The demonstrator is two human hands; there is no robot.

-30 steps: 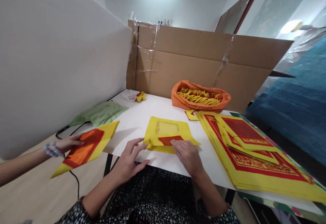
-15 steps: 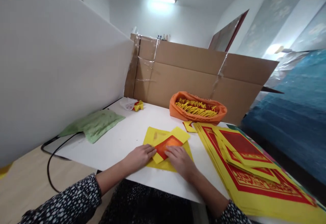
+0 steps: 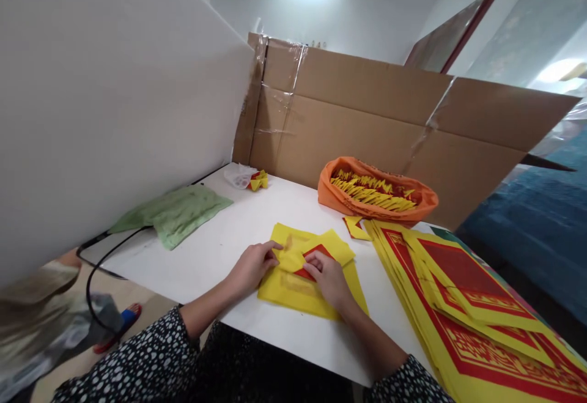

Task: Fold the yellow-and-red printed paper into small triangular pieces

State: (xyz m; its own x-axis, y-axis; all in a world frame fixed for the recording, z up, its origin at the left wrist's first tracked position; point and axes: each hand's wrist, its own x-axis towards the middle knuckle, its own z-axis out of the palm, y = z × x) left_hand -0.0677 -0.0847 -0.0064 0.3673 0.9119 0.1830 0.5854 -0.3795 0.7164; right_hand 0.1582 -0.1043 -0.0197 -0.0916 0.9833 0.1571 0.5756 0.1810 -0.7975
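A partly folded sheet of joss paper (image 3: 293, 260), yellow with a red patch, lies over a flat yellow sheet (image 3: 298, 302) on the white board. At its left corner, my left hand (image 3: 254, 266) is closed, thumb and forefinger pinching the paper's edge. On the other side my right hand (image 3: 331, 277) has its fingertips pressed together on the fold beside the red patch. The right fingers cover part of that patch. Beyond them, an orange bag (image 3: 330, 192) holds many folded yellow-and-red pieces (image 3: 371, 191) packed in rows.
To the right lies a stack of yellow-and-red printed sheets (image 3: 472, 280). A small folded piece (image 3: 358, 228) rests before the bag. Green cloth (image 3: 183, 210) and a clear plastic bag (image 3: 239, 175) are at left. A cardboard panel (image 3: 348, 109) stands behind; a black cable (image 3: 89, 287) hangs off the edge.
Both hands went from lying flat on the folded paper to pinching it. A yellow fold now covers much of the red area. The view has tilted downward and shifted left.
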